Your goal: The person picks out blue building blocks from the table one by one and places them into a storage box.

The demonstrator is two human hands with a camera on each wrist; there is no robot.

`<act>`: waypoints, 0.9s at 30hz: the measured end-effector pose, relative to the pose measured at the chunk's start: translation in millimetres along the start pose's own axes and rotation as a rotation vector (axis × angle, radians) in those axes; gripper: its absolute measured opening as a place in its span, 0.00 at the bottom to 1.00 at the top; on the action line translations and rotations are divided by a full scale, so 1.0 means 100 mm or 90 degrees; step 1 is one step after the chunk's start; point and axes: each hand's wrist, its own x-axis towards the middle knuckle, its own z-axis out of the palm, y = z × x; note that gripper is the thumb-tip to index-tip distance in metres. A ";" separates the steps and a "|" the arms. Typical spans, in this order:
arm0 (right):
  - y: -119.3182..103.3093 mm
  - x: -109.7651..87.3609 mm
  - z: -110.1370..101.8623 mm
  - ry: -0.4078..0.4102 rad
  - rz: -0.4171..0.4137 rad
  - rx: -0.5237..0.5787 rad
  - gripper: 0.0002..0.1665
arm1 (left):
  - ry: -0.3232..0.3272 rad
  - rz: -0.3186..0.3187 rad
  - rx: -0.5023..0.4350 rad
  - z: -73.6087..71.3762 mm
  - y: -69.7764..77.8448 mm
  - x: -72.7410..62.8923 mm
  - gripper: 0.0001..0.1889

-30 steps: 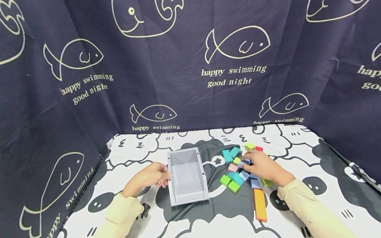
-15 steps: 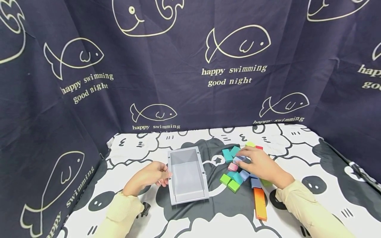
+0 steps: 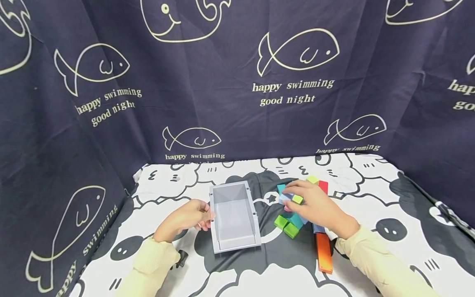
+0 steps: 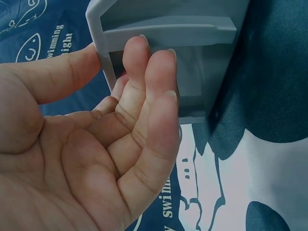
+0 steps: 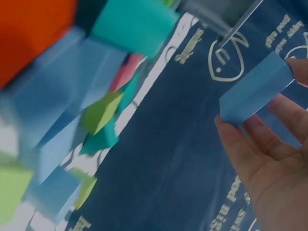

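Observation:
My left hand holds the left rim of a grey plastic box in the head view. Its thumb lies on the rim, and in the left wrist view the other fingers curl up against the box's side. Over the block pile, my right hand pinches a blue rectangular block between thumb and fingers, clear of the other blocks in the right wrist view. A small yellow-green block shows between this hand's fingers in the head view; the hand hides part of the pile.
Around the right hand lie green blocks, a teal block, a red block and a yellow-green block. A long orange block lies nearer me. A small black object is beside my left sleeve. Dark printed curtains stand behind.
My right hand has lifted the blue block from the pile and moved it left, toward the box. My left hand and the box have stayed in place.

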 end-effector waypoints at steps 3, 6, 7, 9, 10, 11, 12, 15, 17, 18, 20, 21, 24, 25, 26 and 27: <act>-0.11 0.04 0.03 0.009 -0.022 0.024 0.16 | -0.005 -0.001 -0.004 0.00 -0.01 -0.01 0.08; -0.23 0.10 0.07 0.006 -0.037 0.056 0.18 | -0.006 -0.001 -0.006 0.00 -0.02 -0.01 0.08; -0.26 0.12 0.09 0.003 -0.044 0.071 0.18 | -0.005 0.000 -0.004 0.00 -0.02 -0.01 0.08; -0.33 0.18 0.13 -0.005 -0.064 0.094 0.19 | -0.001 0.000 -0.001 -0.01 -0.03 -0.01 0.08; -0.37 0.20 0.15 -0.007 -0.077 0.104 0.19 | 0.000 0.002 -0.001 -0.01 -0.03 0.00 0.08; -0.40 0.23 0.18 -0.011 -0.088 0.114 0.19 | 0.002 0.001 -0.002 0.00 -0.04 0.01 0.08; -0.42 0.25 0.20 -0.015 -0.102 0.119 0.19 | 0.002 0.002 -0.001 0.00 -0.04 0.01 0.08; -0.49 0.31 0.28 -0.011 -0.141 0.111 0.18 | -0.001 0.007 -0.004 0.00 -0.04 0.03 0.08; -0.53 0.35 0.33 -0.011 -0.153 0.107 0.17 | -0.001 0.009 -0.002 0.01 -0.04 0.03 0.08; -0.55 0.36 0.35 -0.014 -0.153 0.105 0.17 | 0.000 0.010 -0.001 0.01 -0.04 0.03 0.08; -0.59 0.40 0.40 -0.032 -0.144 0.108 0.17 | 0.003 0.010 0.002 0.01 -0.04 0.03 0.08; -0.61 0.42 0.43 -0.042 -0.139 0.107 0.17 | 0.004 0.009 0.003 0.01 -0.04 0.03 0.08; -0.67 0.49 0.51 -0.078 -0.134 0.113 0.17 | 0.005 0.007 0.000 0.00 -0.04 0.03 0.08; -0.68 0.51 0.54 -0.086 -0.139 0.113 0.17 | 0.005 0.005 -0.001 0.00 -0.03 0.03 0.08; -0.70 0.53 0.57 -0.093 -0.143 0.109 0.17 | 0.004 0.004 -0.002 0.00 -0.03 0.03 0.08; -0.71 0.54 0.60 -0.101 -0.149 0.107 0.17 | 0.003 0.003 -0.003 0.00 -0.04 0.03 0.08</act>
